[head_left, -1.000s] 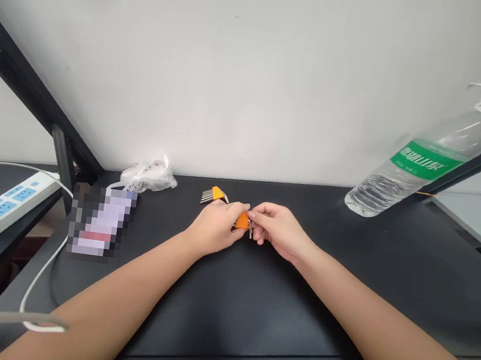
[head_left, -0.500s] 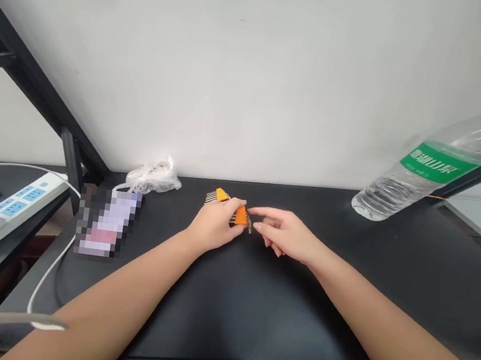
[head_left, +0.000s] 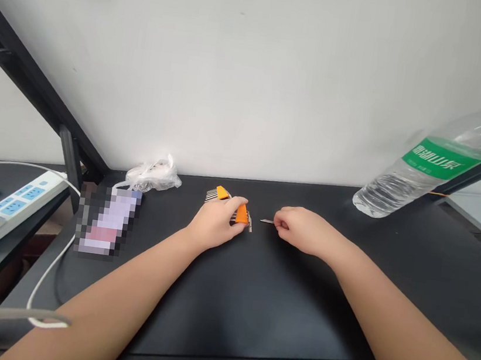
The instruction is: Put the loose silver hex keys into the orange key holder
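My left hand point(head_left: 216, 224) is closed around an orange holder point(head_left: 242, 214) of what looks like a hex key set, low over the black tabletop. Thin metal rods point(head_left: 211, 195) stick out beyond the far-left orange part, and short bent metal ends show at the right. The palm and fingers cover the middle of the set. A short distance to the right, my right hand point(head_left: 300, 228) is pinched shut on a thin metal hex key point(head_left: 266, 221). Its tip points left toward the set, while the rest is hidden in the fingers.
A large water bottle point(head_left: 423, 168) with a green label stands at the right. On the left are a blurred-out phone-like object point(head_left: 108, 224), a crumpled clear plastic bag point(head_left: 155, 174), a white power strip point(head_left: 8, 208) and a white cable point(head_left: 38, 283). A pale wall point(head_left: 252, 87) rises behind.
My right hand has moved right, away from the set, and now pinches a hex key between its fingers; before, its fingers were extended beside the set. The left hand stays in place.
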Motion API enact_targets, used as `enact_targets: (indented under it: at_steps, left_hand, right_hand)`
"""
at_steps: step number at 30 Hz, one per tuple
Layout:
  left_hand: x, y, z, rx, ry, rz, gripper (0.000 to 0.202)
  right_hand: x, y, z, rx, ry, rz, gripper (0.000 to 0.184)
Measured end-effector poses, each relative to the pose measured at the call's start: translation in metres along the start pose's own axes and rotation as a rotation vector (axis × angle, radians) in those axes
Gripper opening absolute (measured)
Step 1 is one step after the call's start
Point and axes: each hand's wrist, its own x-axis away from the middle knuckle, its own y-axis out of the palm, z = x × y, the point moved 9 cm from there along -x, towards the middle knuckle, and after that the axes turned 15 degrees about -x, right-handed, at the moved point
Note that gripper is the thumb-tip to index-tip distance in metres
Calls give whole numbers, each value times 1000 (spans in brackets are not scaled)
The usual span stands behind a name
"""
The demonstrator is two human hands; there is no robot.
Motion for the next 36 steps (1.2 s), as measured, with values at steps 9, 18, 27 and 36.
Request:
enact_targets:
  at_steps: [9, 18, 27, 36]
  left_hand:
    - [0, -1, 2, -8, 24, 19, 52]
    - [0, -2, 5, -17, 36, 27, 53]
    - [2, -9, 8, 75, 69, 93, 51]
    - [3, -5, 9, 117, 94, 84, 51]
  right_hand:
    - [-1, 0, -1, 58, -20, 41, 10]
    - [10, -3, -25, 257, -121, 76, 9]
    - [10, -18, -45, -310, -241, 116, 7]
    - [14, -26, -40, -496, -231, 169, 8]
